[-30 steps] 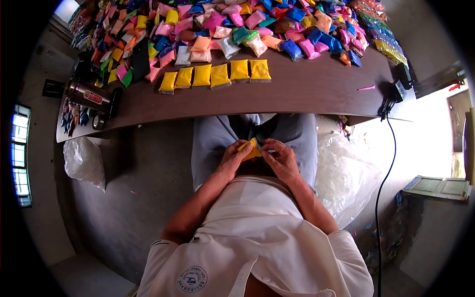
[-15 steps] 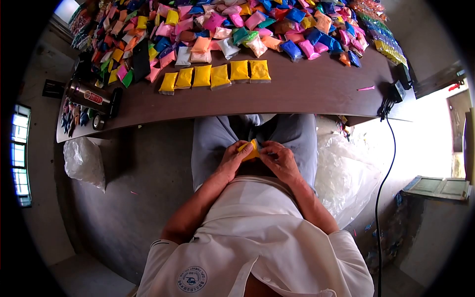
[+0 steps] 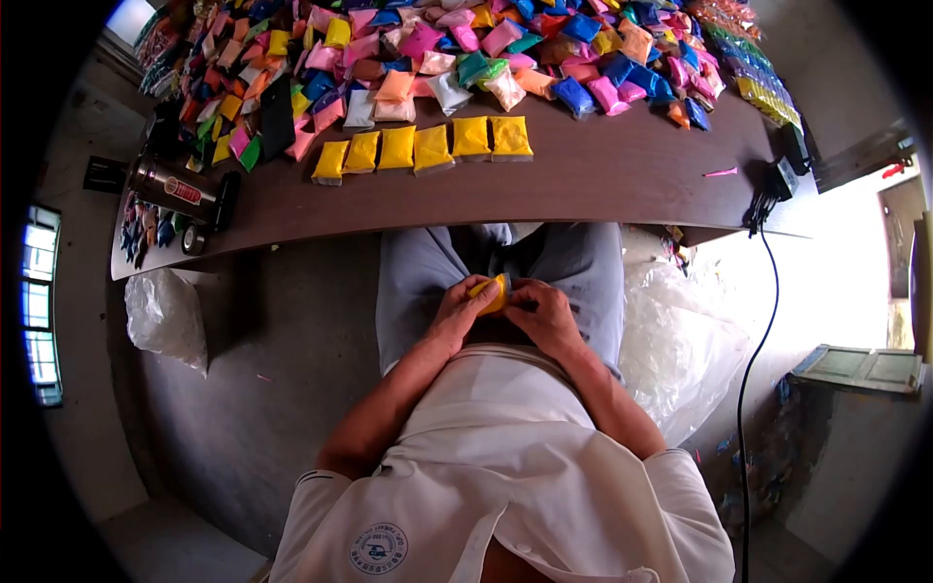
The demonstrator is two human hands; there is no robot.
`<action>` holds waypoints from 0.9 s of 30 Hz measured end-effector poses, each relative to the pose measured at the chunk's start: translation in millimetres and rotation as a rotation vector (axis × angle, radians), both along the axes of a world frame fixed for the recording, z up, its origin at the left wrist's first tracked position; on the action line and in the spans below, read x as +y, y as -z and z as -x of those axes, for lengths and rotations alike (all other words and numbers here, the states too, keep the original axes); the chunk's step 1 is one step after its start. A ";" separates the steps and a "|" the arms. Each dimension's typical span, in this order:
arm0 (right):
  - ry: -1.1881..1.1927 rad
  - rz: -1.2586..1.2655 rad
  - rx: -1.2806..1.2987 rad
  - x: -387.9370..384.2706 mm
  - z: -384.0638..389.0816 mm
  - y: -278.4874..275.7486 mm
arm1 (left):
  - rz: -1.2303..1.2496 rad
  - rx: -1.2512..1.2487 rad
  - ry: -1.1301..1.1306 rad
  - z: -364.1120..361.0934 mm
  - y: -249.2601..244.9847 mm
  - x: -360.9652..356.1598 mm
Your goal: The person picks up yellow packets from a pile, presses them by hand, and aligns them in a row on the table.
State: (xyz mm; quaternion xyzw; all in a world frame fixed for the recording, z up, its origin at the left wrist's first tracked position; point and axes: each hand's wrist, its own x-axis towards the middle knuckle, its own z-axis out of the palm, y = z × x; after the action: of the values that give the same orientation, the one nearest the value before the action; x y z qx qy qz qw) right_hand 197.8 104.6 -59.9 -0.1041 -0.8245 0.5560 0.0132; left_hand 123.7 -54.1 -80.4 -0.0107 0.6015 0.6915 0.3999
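Observation:
Over my lap, my left hand [image 3: 461, 309] is closed around a small yellow packet [image 3: 501, 291], thumb on top. My right hand [image 3: 544, 313] pinches the packet's clear right edge, its fingers curled together. Part of the packet is hidden behind the fingers. Beyond my knees, on the brown table [image 3: 583, 189], lies a row of several similar yellow packets [image 3: 432, 149], side by side and slightly tilted.
A large heap of colourful packets [image 3: 505, 39] covers the table's far side. At left stand a metal flask [image 3: 175, 188] and a tape roll [image 3: 194, 239]. A black cable [image 3: 775, 282] hangs at right. Clear plastic bags [image 3: 680, 340] lie below on both sides.
My right hand has turned slightly inward, its fingers curling closer at the packet's edge. The packet has tilted a little in my left hand. Things on the table have not moved.

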 end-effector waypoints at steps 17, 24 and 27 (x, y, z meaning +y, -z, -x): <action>-0.046 0.618 -0.135 -1.6 6.9 0.6 | -0.036 -0.068 -0.064 -0.6 -5.9 1.9; 0.108 0.769 -0.167 3.0 -6.0 1.8 | -0.092 -0.080 -0.028 -1.2 -4.0 -1.6; 0.151 0.820 -0.188 8.6 -6.3 2.8 | -0.128 -0.146 -0.090 -2.0 -5.6 -1.8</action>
State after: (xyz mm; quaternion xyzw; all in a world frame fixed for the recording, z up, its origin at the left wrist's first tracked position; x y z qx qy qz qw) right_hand 204.2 113.2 -62.7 -0.2110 -0.5230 0.8233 -0.0638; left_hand 125.7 -56.0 -74.7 -0.0623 0.5242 0.7432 0.4111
